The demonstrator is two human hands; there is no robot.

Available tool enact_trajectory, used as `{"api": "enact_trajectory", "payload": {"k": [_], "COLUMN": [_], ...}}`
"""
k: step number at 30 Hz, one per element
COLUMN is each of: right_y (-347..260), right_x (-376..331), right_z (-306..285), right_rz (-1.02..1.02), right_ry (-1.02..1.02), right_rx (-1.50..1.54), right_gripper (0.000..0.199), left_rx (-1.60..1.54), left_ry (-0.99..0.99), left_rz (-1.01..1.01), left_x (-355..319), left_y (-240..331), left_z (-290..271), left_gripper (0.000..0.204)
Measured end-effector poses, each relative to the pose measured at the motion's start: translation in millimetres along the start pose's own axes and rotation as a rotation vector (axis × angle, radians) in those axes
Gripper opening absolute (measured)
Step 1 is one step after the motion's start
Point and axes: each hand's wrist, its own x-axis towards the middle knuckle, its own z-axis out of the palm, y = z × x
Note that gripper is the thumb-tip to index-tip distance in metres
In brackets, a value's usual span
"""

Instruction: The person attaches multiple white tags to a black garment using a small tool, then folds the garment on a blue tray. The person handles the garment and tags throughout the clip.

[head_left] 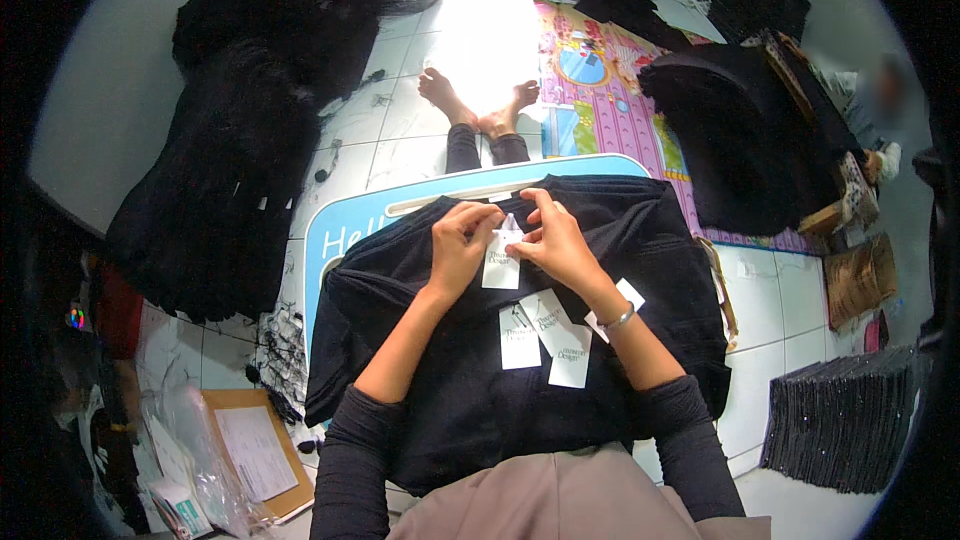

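A black garment (450,420) lies spread over a light blue lap table, its neckline toward the far edge. Near the neckline, a white hang tag (501,272) hangs between my hands. My left hand (463,245) has its fingertips pinched at the tag's upper left corner. With thumb and fingers, my right hand (556,242) grips the tag's right edge, its index finger raised by the neckline. What exactly sits between the fingertips, tag string or cloth, is too small to tell. More white tags (568,365) lie loose on the garment below, one partly behind my right wrist.
The lap table (330,230) stands on white floor tiles (400,155). Dark garments are heaped at left (220,170) and right (740,130). A black stack (838,420) and a wicker basket (862,280) stand at right. Cardboard with paper (258,450) lies lower left. Another person (880,105) is at far right.
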Motion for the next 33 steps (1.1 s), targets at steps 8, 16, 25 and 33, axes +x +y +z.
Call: {"api": "enact_trajectory", "payload": {"k": [8,16,25,33], "right_y": [-36,-11,5,-28], "right_x": [-89,-151,-137,-78], "right_z": [-49,-57,-95,-57], "right_rz": [0.152,0.061,0.245,0.008], "right_ry": [-0.342,0.161,0.356,0.254], "right_rx": [0.871,-0.011,-0.117,0.171], "right_gripper": [0.062,0.041,0.026,0.018], "left_rx": [0.234,0.093,-0.486,-0.611], "left_ry": [-0.017,-1.118,-0.753,-0.685], "left_rz": [-0.027,-0.576,-0.320,-0.270], "left_x": [24,19,-14,-18], "left_y": [0,16,32,25], "left_z": [-69,-58,16,15], "left_gripper": [0.032,0.038,0.026,0.032]}}
